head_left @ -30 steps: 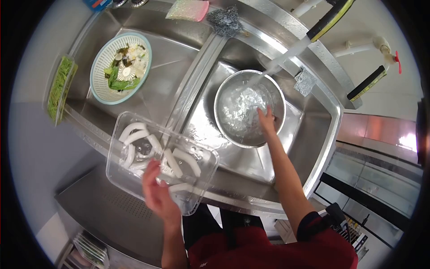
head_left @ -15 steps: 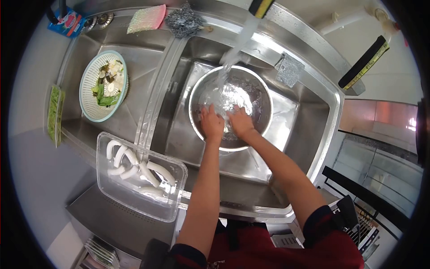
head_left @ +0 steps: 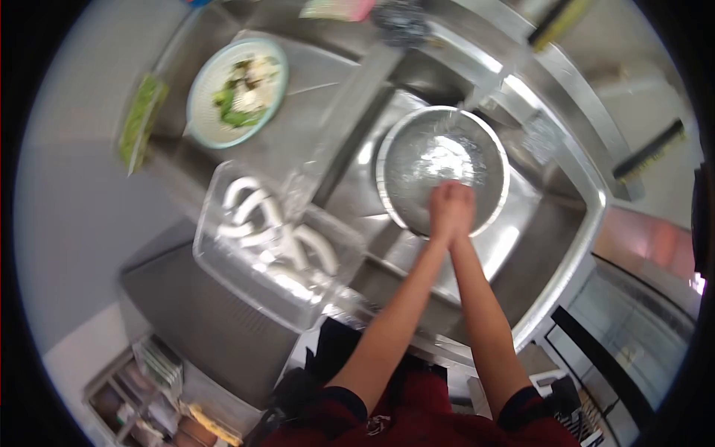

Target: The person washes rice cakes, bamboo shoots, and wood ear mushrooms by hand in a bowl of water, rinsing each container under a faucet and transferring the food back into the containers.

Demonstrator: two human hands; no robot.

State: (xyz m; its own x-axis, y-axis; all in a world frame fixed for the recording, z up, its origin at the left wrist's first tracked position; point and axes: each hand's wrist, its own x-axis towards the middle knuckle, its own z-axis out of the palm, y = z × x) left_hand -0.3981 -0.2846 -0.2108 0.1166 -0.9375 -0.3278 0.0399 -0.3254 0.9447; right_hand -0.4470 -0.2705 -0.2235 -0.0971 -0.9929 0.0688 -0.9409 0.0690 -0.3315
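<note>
My left hand [head_left: 442, 210] and my right hand [head_left: 463, 205] are pressed together side by side over the near part of a round metal bowl [head_left: 382, 195]. Their fingers look closed, somewhat smeared by motion, and no object shows between them. Water [head_left: 447, 158] with a rippled, shining surface fills the bowl. A stream from the tap [head_left: 550, 36] falls towards its far rim. The bowl stands in the right basin of a steel sink [head_left: 542, 242].
Left of the bowl, a clear plastic tray [head_left: 223, 272] holds several white curved pieces. A pale green colander [head_left: 197, 123] with leafy scraps sits in the left basin. A steel scourer [head_left: 401, 22] and a pink-edged sponge [head_left: 339, 7] lie behind. A green packet [head_left: 141, 119] is at far left.
My hands, earlier apart with fingers spread in the bowl, have come together near its front rim. The view has turned and shifted, so the sink contents appear further right.
</note>
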